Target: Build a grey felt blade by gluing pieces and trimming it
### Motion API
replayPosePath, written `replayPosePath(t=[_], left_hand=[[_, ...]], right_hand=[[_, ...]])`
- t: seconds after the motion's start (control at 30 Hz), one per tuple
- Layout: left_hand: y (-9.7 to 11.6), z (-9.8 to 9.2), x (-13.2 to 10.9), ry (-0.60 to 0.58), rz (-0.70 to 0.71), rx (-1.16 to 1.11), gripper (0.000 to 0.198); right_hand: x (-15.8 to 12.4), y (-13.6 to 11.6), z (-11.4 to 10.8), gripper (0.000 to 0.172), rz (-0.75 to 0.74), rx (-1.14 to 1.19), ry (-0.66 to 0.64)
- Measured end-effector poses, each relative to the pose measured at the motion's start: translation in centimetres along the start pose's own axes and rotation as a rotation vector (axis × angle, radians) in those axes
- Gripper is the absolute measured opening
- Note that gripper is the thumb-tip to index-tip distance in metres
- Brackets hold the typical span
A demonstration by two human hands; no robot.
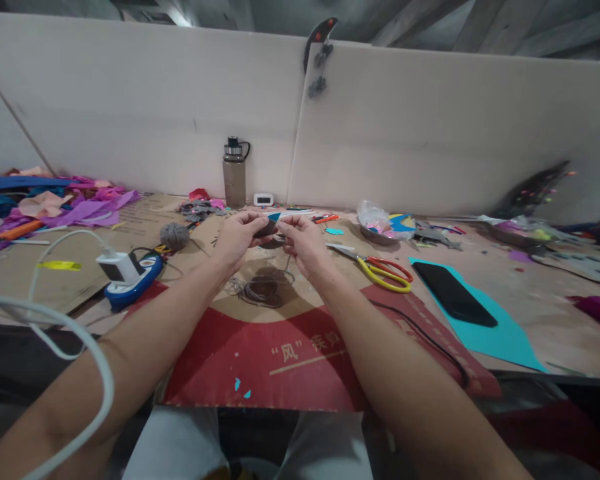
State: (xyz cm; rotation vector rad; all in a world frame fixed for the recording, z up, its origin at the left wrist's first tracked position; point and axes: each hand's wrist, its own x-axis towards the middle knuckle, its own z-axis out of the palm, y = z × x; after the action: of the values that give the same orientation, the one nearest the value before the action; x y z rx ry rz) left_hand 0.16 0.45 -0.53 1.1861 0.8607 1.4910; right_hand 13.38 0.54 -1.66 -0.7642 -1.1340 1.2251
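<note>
1. At the bottom of the frame both bare forearms come in from the lower corners and converge toward the centre. A white cable (87, 353) loops across the lower left, over the left forearm.
2. Under the arms lies a red printed cardboard sheet (280, 363) on the table.
3. Just beyond it, centre frame, a coil of dark thread (263, 291) rests on the cardboard below the hands.
4. The left hand (239, 237) is raised off the table, wrist slightly bent. Its fingers are curled in and the thumb and fingertips are pinched on a small teal piece (274, 217).
5. The right hand (304, 241) mirrors it, knuckles up, with its fingers closed and their tips meeting the left hand's on the same teal piece. The piece sits between the two hands, above the table, just above centre frame. Something dark sits under it, too small to identify.
6. Left of the hands are a blue-and-white charger (130, 273) and, farther back, a grey yarn ball (174, 235).
7. Right of the hands lie scissors (385, 272) with yellow and red handles. Further right a black phone (454, 293) lies on a teal sheet (505, 337).
8. Farther back stand a grey bottle (235, 175) and a small white clock (263, 199). Pink and purple scraps (75, 208) are heaped at the upper left.
9. A white partition (430, 127) closes the back.
</note>
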Motion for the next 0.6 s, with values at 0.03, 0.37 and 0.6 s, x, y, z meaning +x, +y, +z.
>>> replayPosePath(t=[0.03, 0.37, 0.6], left_hand=[[0.0, 0.0, 0.0, -0.001, -0.004, -0.004, 0.017], [0.7, -2.1, 1.6, 0.092, 0.07, -0.082, 0.012], [1.6, -3.5, 2.3, 0.131, 0.078, -0.145, 0.012]], right_hand=[[0.0, 0.0, 0.0, 0.025, -0.004, -0.007, 0.003], [0.4, -0.2, -1.3, 0.026, 0.002, -0.626, -0.025], [1.6, -0.2, -5.8, 0.015, -0.094, -1.354, 0.305]])
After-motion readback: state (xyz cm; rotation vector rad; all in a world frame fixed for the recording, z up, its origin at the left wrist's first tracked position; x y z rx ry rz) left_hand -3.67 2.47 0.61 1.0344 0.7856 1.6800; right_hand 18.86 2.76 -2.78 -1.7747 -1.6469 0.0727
